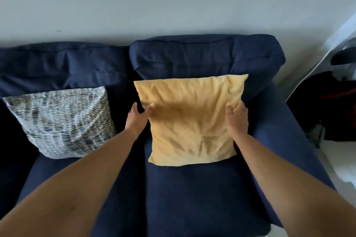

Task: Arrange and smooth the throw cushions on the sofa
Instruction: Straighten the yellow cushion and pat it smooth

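Observation:
A wrinkled yellow cushion leans against the right back cushion of the dark blue sofa. My left hand grips its left edge, thumb on the front. On the opposite edge my right hand holds it the same way. A grey-and-white patterned cushion leans on the sofa's left seat, untouched.
The sofa's right armrest runs beside the yellow cushion. Dark bags and clutter sit on the floor to the right of the sofa. A pale wall rises behind the backrest.

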Demonstrator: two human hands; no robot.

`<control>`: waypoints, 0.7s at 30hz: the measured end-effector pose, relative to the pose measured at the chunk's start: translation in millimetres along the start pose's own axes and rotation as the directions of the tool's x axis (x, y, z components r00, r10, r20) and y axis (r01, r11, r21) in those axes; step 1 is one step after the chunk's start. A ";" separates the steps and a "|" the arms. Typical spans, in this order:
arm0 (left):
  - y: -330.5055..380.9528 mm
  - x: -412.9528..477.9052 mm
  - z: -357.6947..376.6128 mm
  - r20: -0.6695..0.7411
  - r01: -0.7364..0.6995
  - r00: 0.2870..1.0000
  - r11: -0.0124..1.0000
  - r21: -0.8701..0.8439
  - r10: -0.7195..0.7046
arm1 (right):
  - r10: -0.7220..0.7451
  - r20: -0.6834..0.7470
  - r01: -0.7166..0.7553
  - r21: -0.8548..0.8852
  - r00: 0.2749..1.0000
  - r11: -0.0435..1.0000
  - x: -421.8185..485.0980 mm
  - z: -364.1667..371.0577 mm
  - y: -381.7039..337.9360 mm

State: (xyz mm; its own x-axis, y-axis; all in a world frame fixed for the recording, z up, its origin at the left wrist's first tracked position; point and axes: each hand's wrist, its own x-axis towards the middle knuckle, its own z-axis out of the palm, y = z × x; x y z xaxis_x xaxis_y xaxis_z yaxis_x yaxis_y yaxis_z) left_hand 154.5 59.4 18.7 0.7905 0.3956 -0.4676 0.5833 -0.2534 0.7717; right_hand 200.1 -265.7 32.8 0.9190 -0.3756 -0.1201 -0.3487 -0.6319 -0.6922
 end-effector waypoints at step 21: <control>56.9 9.7 101.0 -0.536 -0.332 0.845 0.788 -0.518 0.003 | -0.093 -0.075 0.116 0.416 0.993 0.902 140.5 -11.4 37.7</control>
State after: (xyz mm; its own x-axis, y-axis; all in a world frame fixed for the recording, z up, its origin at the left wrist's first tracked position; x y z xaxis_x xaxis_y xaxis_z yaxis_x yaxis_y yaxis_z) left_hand 214.2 -40.3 14.5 0.5695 0.8060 -0.1614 0.1005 0.1266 0.9868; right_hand 314.0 -350.1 -2.0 0.9310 -0.3650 -0.0013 -0.1315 -0.3319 -0.9341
